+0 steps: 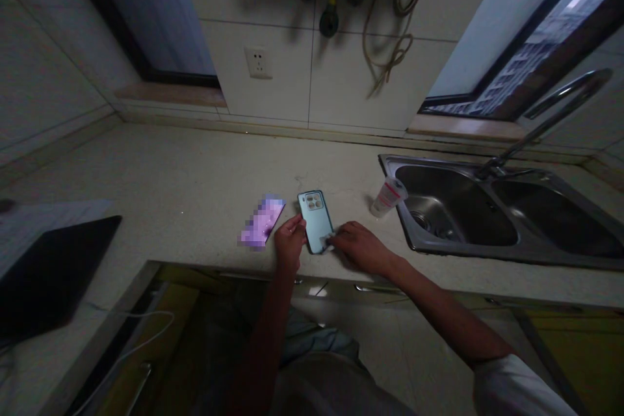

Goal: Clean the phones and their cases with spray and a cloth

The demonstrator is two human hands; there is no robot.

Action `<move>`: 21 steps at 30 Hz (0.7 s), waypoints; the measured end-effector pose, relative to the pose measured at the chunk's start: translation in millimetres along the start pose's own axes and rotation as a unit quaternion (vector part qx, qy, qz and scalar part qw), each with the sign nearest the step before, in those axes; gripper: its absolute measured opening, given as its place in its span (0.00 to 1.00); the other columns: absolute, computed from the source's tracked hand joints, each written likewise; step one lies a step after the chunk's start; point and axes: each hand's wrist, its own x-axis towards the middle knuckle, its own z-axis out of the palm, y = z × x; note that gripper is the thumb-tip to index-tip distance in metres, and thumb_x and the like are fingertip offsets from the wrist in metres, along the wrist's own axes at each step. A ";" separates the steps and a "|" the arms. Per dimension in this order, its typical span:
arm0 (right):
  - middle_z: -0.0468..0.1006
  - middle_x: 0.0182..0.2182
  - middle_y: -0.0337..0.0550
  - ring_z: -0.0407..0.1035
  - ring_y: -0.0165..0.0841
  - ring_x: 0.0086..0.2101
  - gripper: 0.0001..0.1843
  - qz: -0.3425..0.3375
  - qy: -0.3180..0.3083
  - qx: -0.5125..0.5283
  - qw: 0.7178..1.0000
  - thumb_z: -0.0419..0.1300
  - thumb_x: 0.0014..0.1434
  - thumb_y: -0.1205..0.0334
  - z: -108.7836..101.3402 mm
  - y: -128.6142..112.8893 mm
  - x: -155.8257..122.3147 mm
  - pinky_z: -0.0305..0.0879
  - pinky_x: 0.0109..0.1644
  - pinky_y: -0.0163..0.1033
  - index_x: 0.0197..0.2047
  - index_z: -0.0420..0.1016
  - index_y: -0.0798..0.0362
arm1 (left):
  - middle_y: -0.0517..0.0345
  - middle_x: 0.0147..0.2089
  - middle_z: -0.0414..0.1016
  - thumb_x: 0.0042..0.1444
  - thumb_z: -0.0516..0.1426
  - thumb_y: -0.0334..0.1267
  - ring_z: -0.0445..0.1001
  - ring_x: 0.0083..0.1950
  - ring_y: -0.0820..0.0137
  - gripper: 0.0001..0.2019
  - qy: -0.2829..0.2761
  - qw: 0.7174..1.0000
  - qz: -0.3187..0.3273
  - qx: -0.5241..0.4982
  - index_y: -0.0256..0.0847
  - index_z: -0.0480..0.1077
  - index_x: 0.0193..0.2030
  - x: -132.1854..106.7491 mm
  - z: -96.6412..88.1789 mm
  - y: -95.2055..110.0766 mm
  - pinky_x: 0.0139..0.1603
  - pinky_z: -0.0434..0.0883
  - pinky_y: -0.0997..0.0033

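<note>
While the teal phone [316,221] lies flat on the bench [195,169], back facing up, it is steadied at one long edge by the left hand [290,244], apparently so that it is braced against the right hand [361,248], whose fingertips [335,238] are pressed at its lower corner. The hands are apart, with the phone between them. A lit, blurred object [262,222] is laid just beside it, and a plastic cup [389,197] is stood near the steel sink [385,161].

The person wears a loose shirt [324,393] with a short white sleeve [517,387] ending above the bare right forearm [451,315], the shirt front looking grey in shadow, and faded blue-grey shorts [316,339] below it.
</note>
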 end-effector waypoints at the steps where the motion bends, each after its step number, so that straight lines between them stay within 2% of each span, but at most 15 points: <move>1: 0.80 0.38 0.55 0.70 0.42 0.44 0.16 0.000 0.003 -0.010 1.000 0.59 0.58 0.72 0.8 1.2 1.8 0.64 0.51 0.47 0.51 0.77 0.57 | 0.47 0.37 0.82 0.42 0.68 0.48 0.79 0.31 0.66 0.29 -0.001 1.000 0.005 0.008 0.30 0.77 0.49 0.1 -1.1 0.2 0.32 0.75 0.69; 4: 0.81 0.40 0.54 0.70 0.41 0.44 0.15 0.003 0.022 -0.025 0.999 0.57 0.61 0.72 1.1 5.0 10.3 0.62 0.51 0.46 0.50 0.76 0.57 | 0.45 0.39 0.83 0.45 0.67 0.47 0.79 0.31 0.67 0.29 0.003 0.999 0.018 0.031 0.30 0.76 0.52 0.2 -2.6 -1.6 0.31 0.74 0.69; 8: 0.80 0.49 0.55 0.70 0.42 0.50 0.19 0.050 0.050 -0.044 0.997 0.53 0.64 0.74 -0.6 18.6 25.5 0.61 0.53 0.46 0.57 0.72 0.57 | 0.44 0.44 0.83 0.47 0.65 0.44 0.80 0.36 0.65 0.25 -0.019 0.998 0.014 0.066 0.32 0.77 0.50 -1.5 -2.3 -5.4 0.35 0.76 0.68; 13: 0.78 0.53 0.59 0.68 0.43 0.55 0.23 0.128 0.036 -0.053 0.990 0.53 0.63 0.74 1.0 32.6 45.7 0.61 0.56 0.46 0.62 0.68 0.59 | 0.47 0.40 0.83 0.49 0.65 0.41 0.80 0.40 0.64 0.19 -0.023 0.993 0.017 0.111 0.33 0.79 0.47 -2.3 -2.2 -6.4 0.40 0.77 0.66; 16: 0.78 0.53 0.60 0.68 0.45 0.55 0.25 0.155 0.038 -0.028 0.987 0.54 0.61 0.74 4.8 28.6 53.7 0.62 0.57 0.47 0.62 0.68 0.60 | 0.49 0.38 0.83 0.48 0.65 0.41 0.80 0.38 0.64 0.19 -0.027 0.994 0.017 0.101 0.33 0.79 0.45 -1.4 -2.9 -5.9 0.38 0.77 0.67; 21: 0.75 0.56 0.61 0.66 0.47 0.58 0.29 0.199 0.090 0.030 0.975 0.53 0.59 0.75 13.5 11.8 59.6 0.62 0.60 0.50 0.64 0.67 0.60 | 0.51 0.35 0.83 0.46 0.66 0.41 0.80 0.36 0.64 0.17 -0.041 0.994 0.029 0.097 0.36 0.80 0.43 -0.2 -3.5 -6.0 0.35 0.76 0.67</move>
